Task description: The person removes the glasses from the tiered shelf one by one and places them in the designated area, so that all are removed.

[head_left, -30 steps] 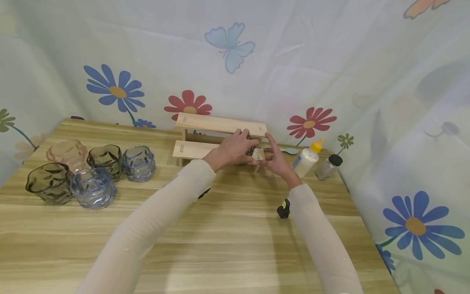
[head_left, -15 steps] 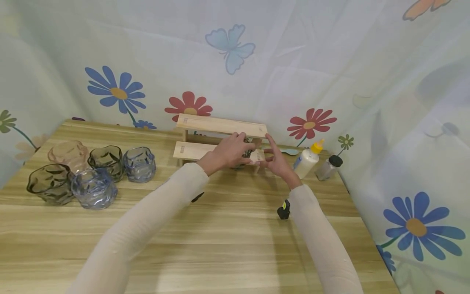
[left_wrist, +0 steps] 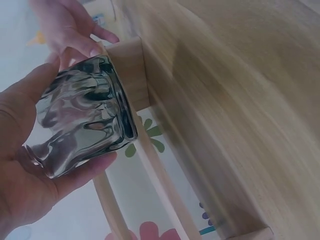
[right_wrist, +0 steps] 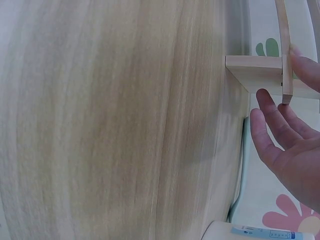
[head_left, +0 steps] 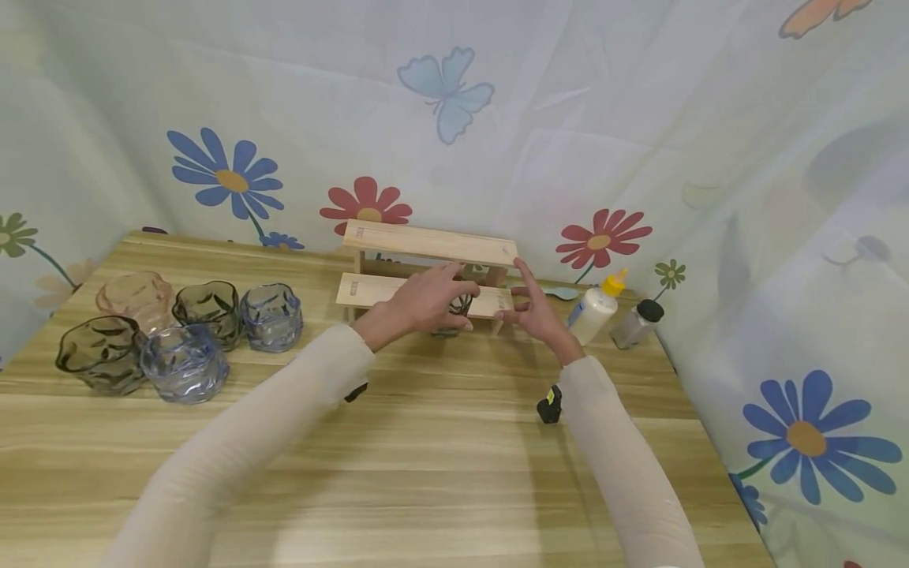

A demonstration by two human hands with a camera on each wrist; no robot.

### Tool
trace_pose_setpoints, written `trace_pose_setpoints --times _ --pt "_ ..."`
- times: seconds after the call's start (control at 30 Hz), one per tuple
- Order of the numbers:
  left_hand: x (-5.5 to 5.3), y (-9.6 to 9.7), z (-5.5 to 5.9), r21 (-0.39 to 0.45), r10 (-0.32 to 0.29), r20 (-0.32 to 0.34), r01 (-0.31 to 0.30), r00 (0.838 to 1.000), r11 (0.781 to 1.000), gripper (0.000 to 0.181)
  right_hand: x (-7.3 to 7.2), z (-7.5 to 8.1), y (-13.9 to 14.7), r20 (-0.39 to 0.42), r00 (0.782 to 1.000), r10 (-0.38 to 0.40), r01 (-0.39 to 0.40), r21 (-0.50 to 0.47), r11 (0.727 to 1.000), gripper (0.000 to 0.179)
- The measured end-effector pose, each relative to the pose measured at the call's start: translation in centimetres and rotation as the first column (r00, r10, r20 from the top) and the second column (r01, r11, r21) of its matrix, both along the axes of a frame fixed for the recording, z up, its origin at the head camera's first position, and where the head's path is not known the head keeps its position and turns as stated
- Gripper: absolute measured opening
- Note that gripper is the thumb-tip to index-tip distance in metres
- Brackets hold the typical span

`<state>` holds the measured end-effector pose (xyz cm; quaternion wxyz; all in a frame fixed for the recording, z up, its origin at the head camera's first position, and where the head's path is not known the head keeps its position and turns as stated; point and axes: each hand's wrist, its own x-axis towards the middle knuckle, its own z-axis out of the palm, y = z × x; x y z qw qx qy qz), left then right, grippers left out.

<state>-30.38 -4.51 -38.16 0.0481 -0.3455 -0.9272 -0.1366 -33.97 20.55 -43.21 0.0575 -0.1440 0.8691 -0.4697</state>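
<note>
My left hand [head_left: 422, 300] grips a dark, clear glass cup [left_wrist: 85, 115] with a wavy surface, thumb on one side and fingers on the other. In the head view the cup is mostly hidden behind that hand, in front of the lower board of a two-tier wooden shelf [head_left: 369, 289]. At the shelf's right end, my right hand [head_left: 536, 312] holds the end of the lower board, while its index finger reaches up to the upper board's corner. In the right wrist view, the thumb lies against the board [right_wrist: 285, 50] and the other fingers spread around its end.
Several wavy glass cups [head_left: 188, 364], pink, dark and blue, stand grouped at the left. Right of the shelf are a white bottle with a yellow nozzle [head_left: 595, 312], a black-lidded jar [head_left: 637, 323] and a pale blue utensil [head_left: 563, 293]. A floral curtain [head_left: 568, 118] hangs behind the table.
My left hand has drawn back to the left and slightly toward me with the dark glass cup, away from the shelf's right end. The right hand has stayed in place.
</note>
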Motion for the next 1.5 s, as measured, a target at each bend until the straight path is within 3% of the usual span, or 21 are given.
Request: trace_pose_setpoints --times 0.3,0.93,1.33,1.5 --pt "1.3 -1.5 -0.2 0.084 0.011 0.001 -0.011 1.000 0.996 0.066 -0.1 0.2 0.0 0.008 1.000 -0.001 0.001 0.003 1.000 0.105" --pt "4.5 -4.7 -0.2 0.139 0.027 -0.058 -0.019 0.998 0.990 0.068 0.0 -0.2 0.1 0.005 1.000 -0.004 0.004 0.003 1.000 0.105" --pt "6.3 -7.7 -1.3 0.111 0.038 -0.064 -0.031 0.997 0.993 0.065 0.1 -0.1 0.1 0.019 1.000 0.002 -0.002 -0.005 1.000 0.104" --pt "7.1 -9.2 -1.7 0.080 0.067 -0.057 -0.063 0.996 0.995 0.066 0.1 0.1 0.1 0.021 1.000 0.006 -0.006 -0.013 1.000 0.104"
